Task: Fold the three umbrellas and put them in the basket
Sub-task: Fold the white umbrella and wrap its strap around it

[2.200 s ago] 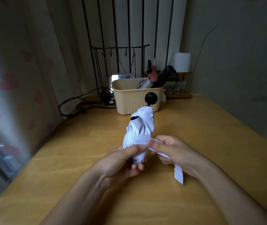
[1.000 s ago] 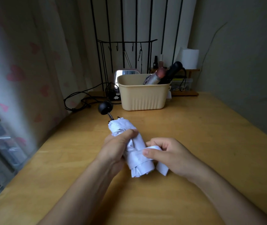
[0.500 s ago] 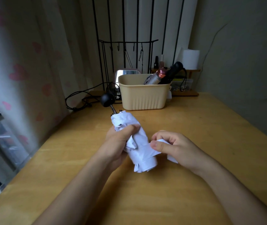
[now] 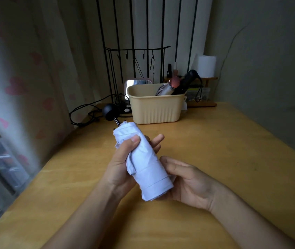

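A folded white umbrella [image 4: 144, 159] with a round black handle knob [image 4: 110, 111] is held above the wooden table [image 4: 224, 150], knob pointing away to the left. My left hand [image 4: 123, 162] wraps its upper part, thumb on the fabric. My right hand [image 4: 184, 178] cups the lower end from the right, and its strap lies wound flat around the canopy. At the back stands a beige basket [image 4: 155, 108] with a grey umbrella [image 4: 166, 89] and a black umbrella [image 4: 186, 82] leaning in it.
Black cables [image 4: 87, 114] lie left of the basket near the curtain [image 4: 17, 83]. Behind the basket are a small mirror [image 4: 136, 83], a black metal hook rack [image 4: 137, 51] and a wooden shelf with a white roll [image 4: 206, 66]. A wall bounds the right side.
The strap that my right hand held out loose is now wrapped around the umbrella. My right hand has shifted under the umbrella's lower end, and the umbrella has been lifted slightly.
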